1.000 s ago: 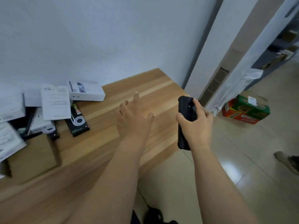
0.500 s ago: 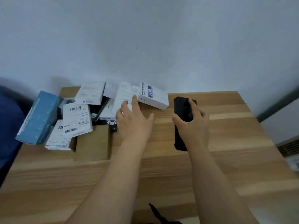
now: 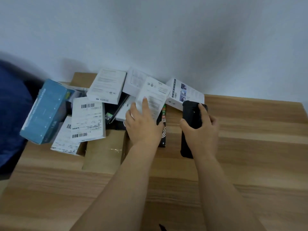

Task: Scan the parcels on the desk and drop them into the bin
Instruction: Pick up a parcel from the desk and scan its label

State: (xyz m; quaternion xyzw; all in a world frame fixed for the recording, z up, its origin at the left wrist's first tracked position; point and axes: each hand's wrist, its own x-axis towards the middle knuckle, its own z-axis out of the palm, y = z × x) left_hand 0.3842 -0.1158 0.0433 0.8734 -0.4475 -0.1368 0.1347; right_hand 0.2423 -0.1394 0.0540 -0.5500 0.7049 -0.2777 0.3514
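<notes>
Step in hand: picking the next parcel from the heap for scanning; judged an early stage, since many parcels remain on the counter (image 3: pixel 250 147).
Left hand (image 3: pixel 141 125): laid on the white printed box (image 3: pixel 153 97) at the right side of the heap; fingers (image 3: pixel 145 105) straight and slightly spread, pressing on its face, not yet curled round it.
Right hand (image 3: pixel 202 130): wrapped round the black scanner (image 3: pixel 191 124), fingers curled over its back, thumb on the near side; held just above the counter, beside the heap.
Parcels: white labelled boxes, among them the barcoded box (image 3: pixel 87 119) left of centre, the teal box (image 3: pixel 45 110) tilted at the far left, and the black cable box (image 3: pixel 162 130) partly under the left hand; all piled against the wall (image 3: pixel 166 39).
Bin: not in view.
Grip advice: slide fingers to the box edge, thumb beneath, lift clear before turning; box rests on others, so neighbours likely to shift.
Scan advice: find the barcode first; none discernible on the touched face, so expect to flip it toward the scanner window.
Risk: tilted teal box near the counter's left edge liable to slide if the heap is disturbed.
</notes>
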